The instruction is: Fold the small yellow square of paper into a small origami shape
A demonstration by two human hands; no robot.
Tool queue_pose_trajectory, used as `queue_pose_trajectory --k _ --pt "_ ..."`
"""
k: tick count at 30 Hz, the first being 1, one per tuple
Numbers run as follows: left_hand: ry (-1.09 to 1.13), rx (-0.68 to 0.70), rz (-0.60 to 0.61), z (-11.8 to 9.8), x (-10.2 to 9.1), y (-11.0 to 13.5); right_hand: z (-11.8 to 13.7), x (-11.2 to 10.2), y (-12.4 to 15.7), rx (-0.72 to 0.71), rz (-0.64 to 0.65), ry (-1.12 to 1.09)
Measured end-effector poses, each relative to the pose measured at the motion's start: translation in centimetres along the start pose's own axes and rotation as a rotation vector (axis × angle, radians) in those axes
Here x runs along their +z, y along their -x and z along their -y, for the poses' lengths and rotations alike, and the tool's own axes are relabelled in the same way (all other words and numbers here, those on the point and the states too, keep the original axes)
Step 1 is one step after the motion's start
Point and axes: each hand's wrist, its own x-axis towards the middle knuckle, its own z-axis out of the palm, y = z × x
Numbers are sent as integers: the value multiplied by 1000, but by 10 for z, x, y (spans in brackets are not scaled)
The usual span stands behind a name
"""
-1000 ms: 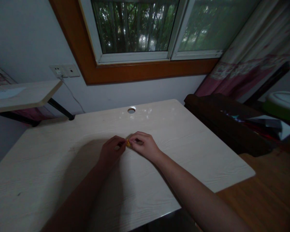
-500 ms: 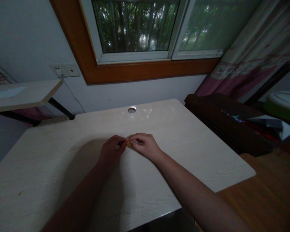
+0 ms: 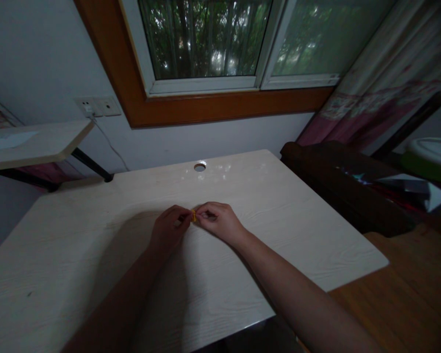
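Note:
Between my fingertips, over the middle of the pale wooden desk (image 3: 279, 235), is a small yellow-orange item (image 3: 193, 215). It is mostly covered by the fingers, and its kind is too small to make out. My left hand (image 3: 169, 226) pinches it from the left with thumb and forefinger. From the right, my right hand (image 3: 220, 220) pinches its other side, the fingers curled. The two hands almost meet at the item, low over the desk top.
A raised shelf (image 3: 40, 142) on black legs stands at the desk's back left. Near the back edge is a round cable hole (image 3: 200, 167). A wall socket (image 3: 97, 106) with a plugged-in cord is behind. Dark brown furniture (image 3: 327, 181) stands beyond the right edge.
Both hands stay in nearly the same place, still pinching the yellow-orange item. Slightly less of it shows between the fingertips now.

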Motion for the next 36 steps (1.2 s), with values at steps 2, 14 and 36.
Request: queue_pose_trajectory --k 2,14,36 --pt "1 -3 4 1 0 0 0 0 0 -6 4 17" --pt "70 -57 -5 -1 -1 -1 2 -2 -1 4 -19 18" --pt "149 -36 21 -6 0 -2 3 -3 -2 -90 34 107"
